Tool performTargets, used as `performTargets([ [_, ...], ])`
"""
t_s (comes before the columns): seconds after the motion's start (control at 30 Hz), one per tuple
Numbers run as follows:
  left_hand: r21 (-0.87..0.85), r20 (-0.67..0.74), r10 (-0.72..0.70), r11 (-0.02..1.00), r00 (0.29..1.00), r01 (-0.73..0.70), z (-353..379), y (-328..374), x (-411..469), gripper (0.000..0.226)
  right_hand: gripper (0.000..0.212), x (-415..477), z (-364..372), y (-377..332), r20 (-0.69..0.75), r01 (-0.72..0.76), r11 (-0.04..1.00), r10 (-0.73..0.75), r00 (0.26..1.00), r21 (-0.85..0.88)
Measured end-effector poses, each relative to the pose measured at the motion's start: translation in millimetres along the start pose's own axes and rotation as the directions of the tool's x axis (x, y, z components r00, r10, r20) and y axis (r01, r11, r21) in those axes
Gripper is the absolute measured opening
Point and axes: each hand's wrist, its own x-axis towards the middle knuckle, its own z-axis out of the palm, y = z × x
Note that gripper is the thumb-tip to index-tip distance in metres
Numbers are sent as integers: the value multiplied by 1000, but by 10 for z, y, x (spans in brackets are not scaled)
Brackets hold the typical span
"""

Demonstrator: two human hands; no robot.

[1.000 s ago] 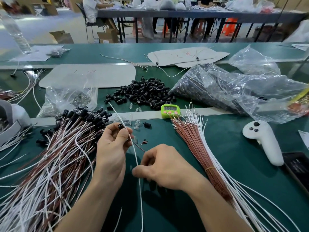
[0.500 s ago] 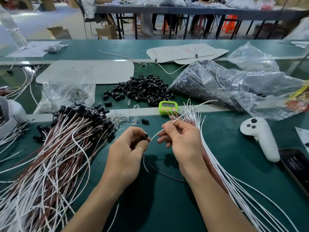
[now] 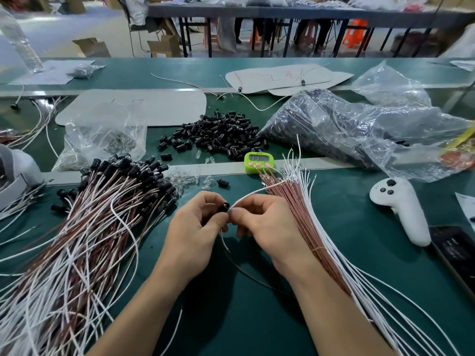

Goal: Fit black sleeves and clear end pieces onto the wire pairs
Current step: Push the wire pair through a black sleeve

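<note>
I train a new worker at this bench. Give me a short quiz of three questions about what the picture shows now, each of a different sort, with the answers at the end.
1. True or false: the left hand holds a black sleeve.
2. Fill the gap: the right hand pinches a ____ wire.
3. Where does the green timer stand?
A. in the right hand
B. on the pale strip, at the tips of the unsleeved wire bundle
C. in the left hand

Key: 1 true; 2 white; 3 B.
</note>
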Motion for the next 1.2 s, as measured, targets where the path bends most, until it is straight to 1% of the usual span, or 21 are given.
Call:
performTargets([
  [0.07,-17,18,24,1000,1000,-24,-8,4,4,31,14,11,-15,-12,-14,-10,997,11,1000,76],
  [0.13,-18,37,47,999,998,-46,-10,10,4,30,15,15,-32,-18,6,-44,988,44,999,147],
  [0.2,-14,46,57,998,997,-56,-11,9,2,32,16,5,-25,-29,15,-53,985,51,999,166],
  [0.27,-34,34,43,999,998,-42,-9,-5,4,36,19,10,-21,-37,-45,-48,977,59,997,207],
  [0.33,-43,22,25,999,999,-24,-9,-19,8,44,19,32,-55,-65,-133,-37,955,79,988,294],
  [0.37,-42,21,21,999,1000,-20,-11,-26,9,45,19,44,-81,-82,-162,-28,938,90,983,346],
  [0.43,-35,27,17,999,999,-16,-21,-38,12,44,21,59,-125,-101,-174,-29,877,128,976,481],
  [0.5,-19,35,18,1000,999,-17,-26,-43,13,42,21,61,-145,-113,-143,-52,794,173,975,605],
  [0.6,-12,57,12,1000,998,-11,-14,-44,11,39,20,67,-149,-119,-89,-79,708,197,976,702],
  [0.7,-25,71,7,1000,997,-5,-8,-41,7,37,19,70,-152,-131,-45,-97,656,196,980,748],
  [0.8,-96,85,3,995,996,5,-15,-37,11,33,6,50,-166,-147,6,-105,619,160,987,778],
  [0.87,-143,113,6,990,994,10,-21,-30,13,30,3,39,-183,-149,33,-109,610,135,990,785],
  [1.07,-213,143,22,977,989,9,-18,-18,9,32,11,22,-211,-132,104,-136,654,88,991,744],
  [1.2,-231,147,20,973,989,14,-19,-26,11,32,13,29,-217,-112,100,-119,672,67,993,731],
])
